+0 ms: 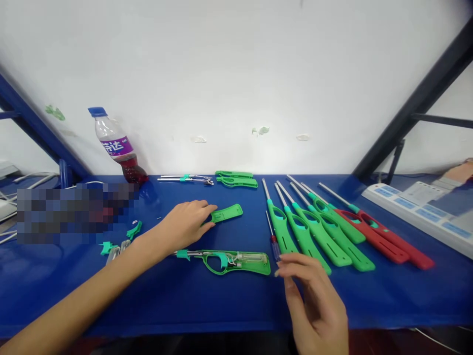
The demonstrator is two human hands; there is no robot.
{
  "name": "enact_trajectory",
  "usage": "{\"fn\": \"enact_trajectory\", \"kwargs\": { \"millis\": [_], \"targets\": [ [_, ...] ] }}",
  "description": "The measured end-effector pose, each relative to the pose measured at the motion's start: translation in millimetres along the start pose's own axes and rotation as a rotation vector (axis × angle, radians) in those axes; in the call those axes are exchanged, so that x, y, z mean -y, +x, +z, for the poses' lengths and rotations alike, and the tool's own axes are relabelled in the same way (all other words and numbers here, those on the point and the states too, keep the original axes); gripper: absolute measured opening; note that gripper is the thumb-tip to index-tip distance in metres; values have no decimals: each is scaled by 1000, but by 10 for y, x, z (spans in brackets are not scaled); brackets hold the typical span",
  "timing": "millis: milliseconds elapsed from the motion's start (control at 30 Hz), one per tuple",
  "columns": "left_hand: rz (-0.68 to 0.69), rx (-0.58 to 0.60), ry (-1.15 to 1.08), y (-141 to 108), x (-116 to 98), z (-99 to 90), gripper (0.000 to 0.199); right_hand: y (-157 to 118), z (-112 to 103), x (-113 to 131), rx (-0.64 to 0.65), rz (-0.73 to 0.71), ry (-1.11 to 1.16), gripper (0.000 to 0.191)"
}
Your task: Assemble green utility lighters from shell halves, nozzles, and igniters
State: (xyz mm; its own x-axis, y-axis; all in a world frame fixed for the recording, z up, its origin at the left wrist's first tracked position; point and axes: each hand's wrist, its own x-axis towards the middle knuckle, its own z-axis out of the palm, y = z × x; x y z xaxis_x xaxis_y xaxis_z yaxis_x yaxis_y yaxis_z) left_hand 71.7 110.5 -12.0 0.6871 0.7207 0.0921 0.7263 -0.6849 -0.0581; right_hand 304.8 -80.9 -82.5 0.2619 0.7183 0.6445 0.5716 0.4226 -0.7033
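Note:
My left hand (190,222) pinches the near end of a green lighter casing half (228,213), which angles over the blue table. In front of it lies an opened lighter (254,266), its green shell showing a clear fuel tank, wires, a teal trigger and a metal tube. My right hand (314,296) hovers to the right of that shell, fingers loosely curled and apart, with nothing seen in it. Just beyond its fingertips rests a screwdriver (274,246) with a purple handle. Several assembled green lighters (325,236) lie beside it.
Two red lighters (391,236) lie at the right, near a white power strip (417,212). Along the wall are metal tubes with wires (185,178) and green casing halves (236,180). A drink bottle (118,145) stands back left; teal triggers (134,230) lie nearer.

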Motion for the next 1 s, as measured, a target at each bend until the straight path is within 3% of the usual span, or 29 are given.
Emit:
{"fn": "enact_trajectory", "kwargs": {
  "millis": [100, 233, 300, 433, 567, 667, 767, 1000],
  "targets": [
    [20, -50, -44, -18, 31, -23, 22, 9, 5, -2, -7, -22, -16, 21],
    [72, -148, -217, -158, 52, -107, 41, -10, 33, 1, -10, -33, -47, 22],
    [93, -162, -331, -242, 31, -155, 39, -22, 53, 12, -32, -44, -74, 23],
    [161, -33, -540, -368, -52, -270, 33, 74, 85, 89, -38, -127, -146, 44],
    [212, 83, -698, -385, -107, -386, 33, 408, 104, 228, 171, -298, -290, 59],
    [212, 134, -777, -349, -126, -422, 28, 673, 133, 309, 383, -409, -477, 47],
    [227, 173, -816, -323, -115, -408, 29, 812, 162, 322, 458, -418, -527, 34],
    [226, -19, -665, -383, 41, -317, 32, 844, 88, 155, 499, -311, -549, 34]
  ]
}}
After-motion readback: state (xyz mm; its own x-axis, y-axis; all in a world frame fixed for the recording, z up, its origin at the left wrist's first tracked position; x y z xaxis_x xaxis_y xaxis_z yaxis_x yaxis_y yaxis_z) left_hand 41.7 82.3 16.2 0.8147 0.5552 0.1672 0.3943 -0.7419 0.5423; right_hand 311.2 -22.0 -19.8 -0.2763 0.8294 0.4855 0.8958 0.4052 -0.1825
